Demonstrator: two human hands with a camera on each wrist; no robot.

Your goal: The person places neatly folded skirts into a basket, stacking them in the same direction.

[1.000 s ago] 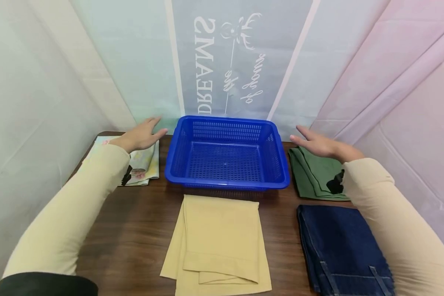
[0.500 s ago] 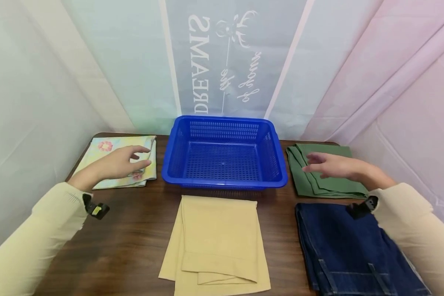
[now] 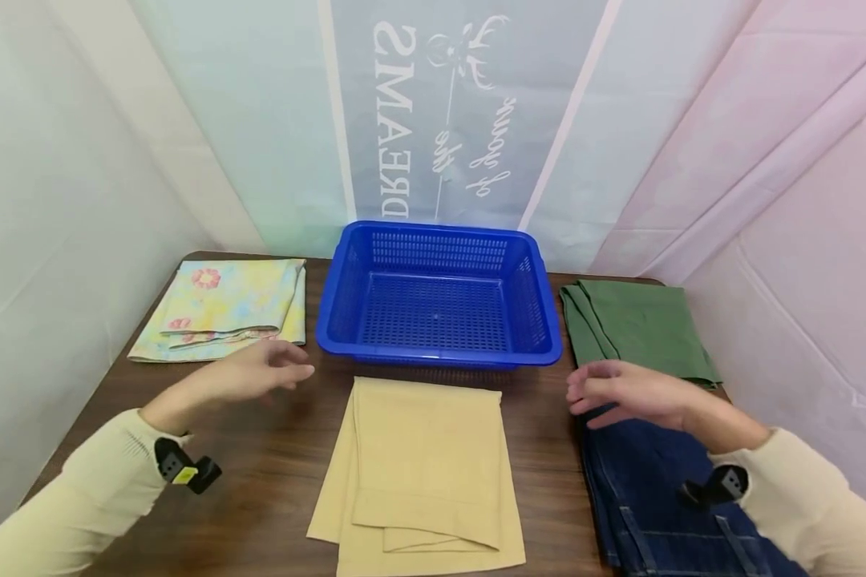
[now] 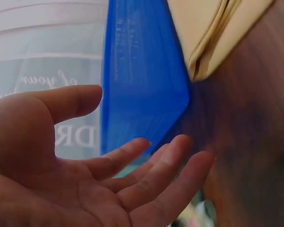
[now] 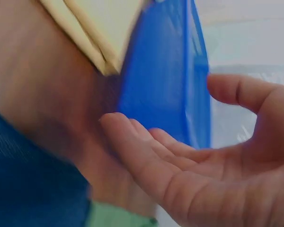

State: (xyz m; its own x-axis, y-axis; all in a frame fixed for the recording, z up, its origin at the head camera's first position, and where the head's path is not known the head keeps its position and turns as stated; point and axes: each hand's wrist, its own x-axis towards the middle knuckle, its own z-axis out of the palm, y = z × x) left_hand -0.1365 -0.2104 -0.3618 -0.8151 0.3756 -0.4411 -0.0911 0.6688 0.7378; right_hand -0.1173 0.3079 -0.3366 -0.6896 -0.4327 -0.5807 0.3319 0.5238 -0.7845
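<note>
My left hand [image 3: 252, 373] hovers over the table, left of the folded beige trousers [image 3: 429, 465] and just in front of the folded floral cloth [image 3: 238, 292]. Its fingers are loosely bent and nothing is in them, as the left wrist view also shows. My right hand [image 3: 631, 393] hangs above the far end of the folded dark blue jeans [image 3: 664, 497], near the folded green cloth [image 3: 642, 320]. Its fingers are relaxed and hold nothing. Between and beyond the hands stands a blue plastic basket [image 3: 436, 357] with slotted walls, nothing inside it.
The brown wooden table [image 3: 260, 497] carries all of these things. A printed curtain [image 3: 289, 120] with mirrored lettering hangs right behind the basket. Pale fabric walls [image 3: 58, 240] close in the left and right sides.
Both hands have drawn back toward me from the table's far side, first past the floral and green cloths, then to in front of them. The basket and folded clothes have stayed put.
</note>
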